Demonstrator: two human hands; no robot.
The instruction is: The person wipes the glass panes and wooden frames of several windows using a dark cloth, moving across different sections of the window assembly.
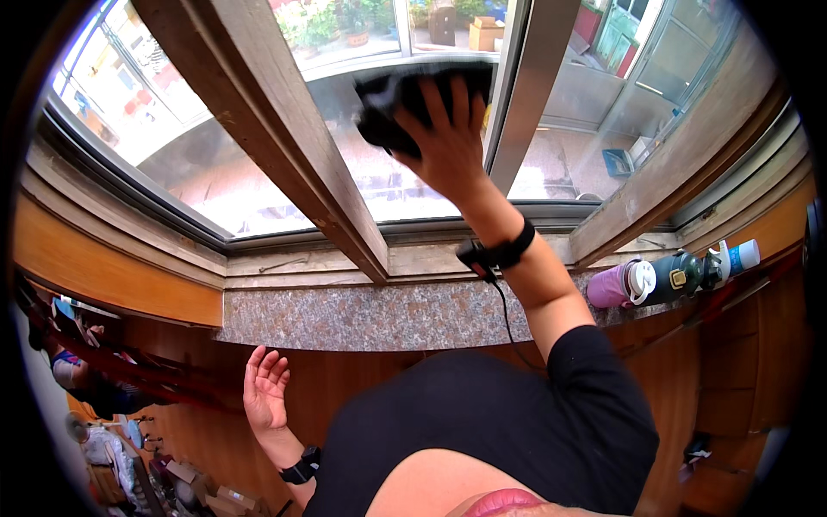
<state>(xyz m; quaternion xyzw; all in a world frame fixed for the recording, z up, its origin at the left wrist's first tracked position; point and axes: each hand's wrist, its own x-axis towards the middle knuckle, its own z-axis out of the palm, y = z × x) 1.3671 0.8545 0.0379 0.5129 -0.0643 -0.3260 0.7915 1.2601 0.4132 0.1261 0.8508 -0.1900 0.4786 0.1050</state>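
A black cloth [381, 126] lies bunched against the middle window pane [413, 187]. My right hand [449, 142] presses it to the glass from the room side, fingers spread over it. The cloth's edges are blurred. Below the front edge of the speckled stone sill [362, 316], my left hand [266, 394] is raised with loosely curled fingers and nothing in it. Wooden uprights, one of them a thick post [284, 116] left of the cloth, divide the window. A metal sash frame [533, 90] runs just right of my right hand.
On the sill's right end stand a pink bottle [610, 285], a dark green bottle [672, 278] and a white-and-blue bottle [743, 256]. A cable [507, 323] hangs from my right wristband. Cardboard boxes [236, 501] lie at lower left; another person [84, 375] is at far left.
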